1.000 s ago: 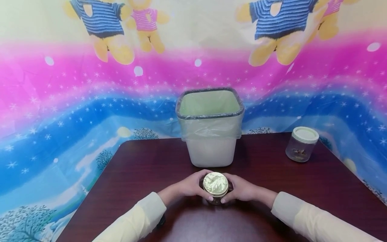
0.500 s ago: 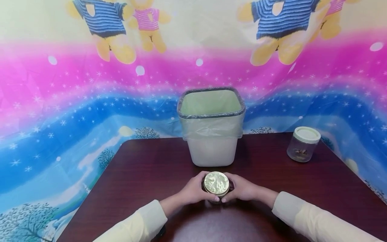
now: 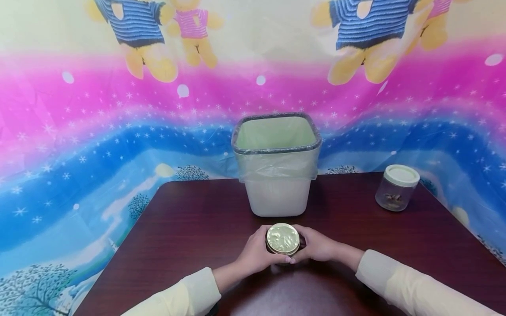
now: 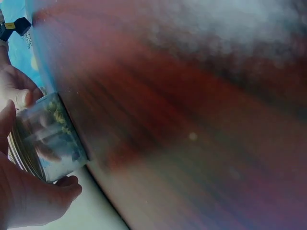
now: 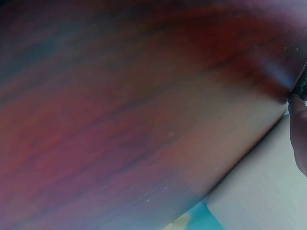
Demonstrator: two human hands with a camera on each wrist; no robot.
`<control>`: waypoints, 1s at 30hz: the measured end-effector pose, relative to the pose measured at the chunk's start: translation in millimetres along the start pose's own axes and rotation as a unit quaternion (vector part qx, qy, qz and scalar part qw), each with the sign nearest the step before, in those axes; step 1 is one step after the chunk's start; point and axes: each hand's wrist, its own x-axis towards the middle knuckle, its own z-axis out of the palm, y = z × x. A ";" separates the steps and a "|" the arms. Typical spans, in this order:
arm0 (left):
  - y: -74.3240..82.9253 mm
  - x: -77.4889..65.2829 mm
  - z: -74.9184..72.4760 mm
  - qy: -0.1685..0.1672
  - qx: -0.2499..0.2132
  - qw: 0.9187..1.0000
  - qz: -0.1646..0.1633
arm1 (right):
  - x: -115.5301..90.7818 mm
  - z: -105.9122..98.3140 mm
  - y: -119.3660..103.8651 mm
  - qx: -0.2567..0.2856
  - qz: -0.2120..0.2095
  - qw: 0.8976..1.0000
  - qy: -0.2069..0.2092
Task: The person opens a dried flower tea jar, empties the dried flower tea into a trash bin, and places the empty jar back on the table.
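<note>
A clear jar with a shiny gold lid (image 3: 283, 238) stands upright on the table, held from both sides. My left hand (image 3: 254, 253) curves round its left side, thumb across the front. On the right side my right hand (image 3: 319, 245) grips it, and the two thumb tips meet or nearly meet at the front. The left wrist view shows the jar's see-through wall (image 4: 55, 139) with small yellowish-green bits inside. In the right wrist view only a finger of the right hand (image 5: 298, 134) shows, by a dark sliver of the jar at the edge.
Behind the jar stands a pale bin (image 3: 276, 193) lined with a clear bag under a dark rim. A second clear jar with a pale green lid (image 3: 397, 188) sits at the back right, a few brown bits inside. The dark red table (image 3: 197, 210) meets a printed cloth backdrop (image 3: 189, 127).
My left hand has shifted round the jar, its thumb sliding right along the front to my right thumb. The reflections on the gold lid differ. My right hand looks almost unmoved.
</note>
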 end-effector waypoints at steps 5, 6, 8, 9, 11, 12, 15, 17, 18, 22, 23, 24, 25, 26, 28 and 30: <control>1.4 0.9 -0.2 -0.001 0.008 1.000 0.000 | -0.5 0.1 -1.8 -0.003 -0.002 1.000 0.001; 1.2 1.2 -0.1 -0.002 0.011 1.000 0.002 | -0.8 0.3 -2.4 -0.002 -0.001 1.000 0.001; 1.1 1.4 -0.4 -0.004 0.014 1.000 0.005 | -1.2 0.9 -3.5 0.000 0.001 1.000 0.002; 1.1 1.3 -0.8 -0.006 0.016 1.000 0.005 | -1.5 1.0 -4.0 0.002 0.003 1.000 0.002; 1.2 1.4 -2.3 -0.010 0.017 1.000 0.005 | -1.5 0.8 -3.9 0.000 0.003 1.000 0.003; 0.8 1.5 -3.2 -0.014 0.016 1.000 0.005 | -1.3 0.7 -3.8 -0.002 0.004 1.000 0.003; -1.1 2.8 -7.4 -0.030 0.013 0.999 0.004 | -0.5 0.6 -2.8 -0.008 0.007 1.000 0.004; -3.6 4.6 -11.1 -0.045 0.003 0.999 0.004 | 0.1 0.6 -2.1 -0.012 0.010 1.000 0.005; -5.2 5.7 -13.0 -0.054 -0.007 0.998 0.003 | 0.2 0.7 -1.8 -0.014 0.012 1.000 0.006; -11.2 10.1 -21.8 -0.091 -0.049 0.995 0.002 | 0.0 0.9 -0.8 -0.018 0.010 1.000 0.007; -12.6 11.5 -24.1 -0.101 -0.063 0.993 0.002 | 0.1 0.9 -0.7 -0.018 0.011 1.000 0.008; -13.9 13.1 -26.4 -0.110 -0.074 0.991 0.004 | 0.0 0.8 -0.5 -0.017 0.009 1.000 0.007; -15.1 15.0 -28.7 -0.119 -0.083 0.989 0.006 | 0.0 0.8 -0.4 -0.014 0.008 1.000 0.007; -16.4 17.0 -30.6 -0.128 -0.093 0.987 0.008 | -0.1 0.9 -0.2 -0.013 0.008 1.000 0.007; -19.2 21.8 -34.2 -0.150 -0.118 0.982 0.014 | -0.3 0.9 0.0 -0.011 0.009 1.000 0.008; -22.6 27.3 -36.9 -0.171 -0.141 0.975 0.023 | -0.5 0.9 0.1 -0.009 0.008 1.000 0.009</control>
